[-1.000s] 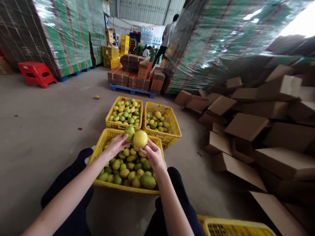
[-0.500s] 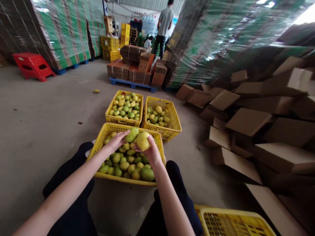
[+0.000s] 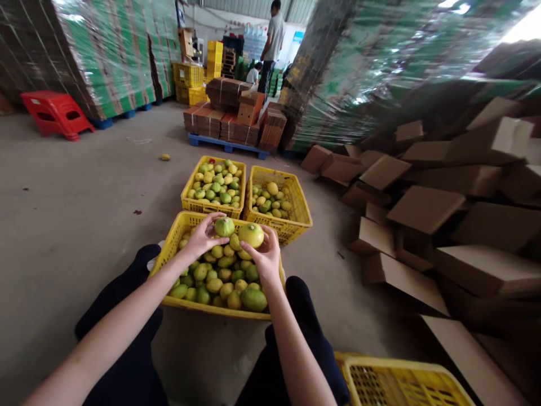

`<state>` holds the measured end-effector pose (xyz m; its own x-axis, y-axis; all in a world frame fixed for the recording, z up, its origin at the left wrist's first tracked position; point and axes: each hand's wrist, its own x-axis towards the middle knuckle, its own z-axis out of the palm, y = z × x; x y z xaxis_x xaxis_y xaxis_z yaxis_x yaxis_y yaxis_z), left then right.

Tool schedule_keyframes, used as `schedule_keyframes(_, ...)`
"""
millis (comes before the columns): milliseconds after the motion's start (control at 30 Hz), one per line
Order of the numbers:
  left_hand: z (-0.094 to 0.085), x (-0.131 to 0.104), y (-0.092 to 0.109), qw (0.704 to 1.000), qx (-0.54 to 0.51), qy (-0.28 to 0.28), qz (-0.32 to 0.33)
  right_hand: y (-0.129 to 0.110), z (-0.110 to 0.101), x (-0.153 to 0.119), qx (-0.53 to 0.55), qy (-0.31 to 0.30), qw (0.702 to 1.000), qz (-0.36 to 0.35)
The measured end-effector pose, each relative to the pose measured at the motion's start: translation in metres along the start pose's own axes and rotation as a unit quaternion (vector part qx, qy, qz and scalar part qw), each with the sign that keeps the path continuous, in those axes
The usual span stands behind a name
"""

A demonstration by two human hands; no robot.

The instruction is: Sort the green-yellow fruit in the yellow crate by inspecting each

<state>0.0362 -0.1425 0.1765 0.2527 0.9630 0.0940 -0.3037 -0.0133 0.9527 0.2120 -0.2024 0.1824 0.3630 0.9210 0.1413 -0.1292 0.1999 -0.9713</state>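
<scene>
Above the near yellow crate (image 3: 220,311), my left hand (image 3: 203,235) grips a green lemon (image 3: 224,226), its end turned up toward me. My right hand (image 3: 266,254) is closed around a larger, yellower lemon (image 3: 251,235) just beside it. The two fruits are close, with a narrow gap between them. Below both hands, the crate is filled with many green and yellow lemons (image 3: 214,285), one large green one lying at its near right corner.
Two more yellow crates of lemons, a left one (image 3: 213,211) and a right one (image 3: 302,206), stand just beyond. Cardboard boxes (image 3: 426,208) are heaped at right. Another yellow crate (image 3: 406,366) is at lower right. A red stool (image 3: 54,113) and a person (image 3: 274,45) are farther off.
Both lemons have been turned in my hands, and the right one has moved slightly right and up. The person standing in the back has shifted left.
</scene>
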Motion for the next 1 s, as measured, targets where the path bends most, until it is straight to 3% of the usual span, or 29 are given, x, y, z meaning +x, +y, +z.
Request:
schedule_keyframes(167,-0.001,-0.003,-0.006,0.986,0.12,-0.058,0.096,0.012,-0.001,0.001,-0.052,0.021,0.994,-0.09)
schedule_keyframes(300,0.0,-0.004,-0.012,0.965,0.186,-0.063,0.175,0.018,-0.003,0.001,-0.1,0.018,0.986,-0.131)
schedule_keyframes(433,-0.001,-0.006,-0.011,0.956,0.216,-0.069,0.185,0.02,-0.005,0.001,-0.15,0.029,0.977,-0.15)
schedule_keyframes(567,-0.002,-0.008,-0.006,0.966,0.199,-0.076,0.148,0.022,-0.004,-0.002,-0.182,0.041,0.968,-0.165)
schedule_keyframes(767,-0.002,-0.007,-0.005,0.995,0.061,-0.08,0.018,0.017,-0.002,-0.006,-0.131,0.039,0.981,-0.135)
schedule_keyframes(900,0.003,-0.009,-0.003,0.988,-0.094,-0.045,-0.117,0.014,0.001,-0.003,0.026,0.002,1.0,0.012)
schedule_keyframes(1000,0.009,-0.013,0.002,0.962,-0.191,0.013,-0.196,0.017,0.007,-0.001,0.154,-0.009,0.976,0.153)
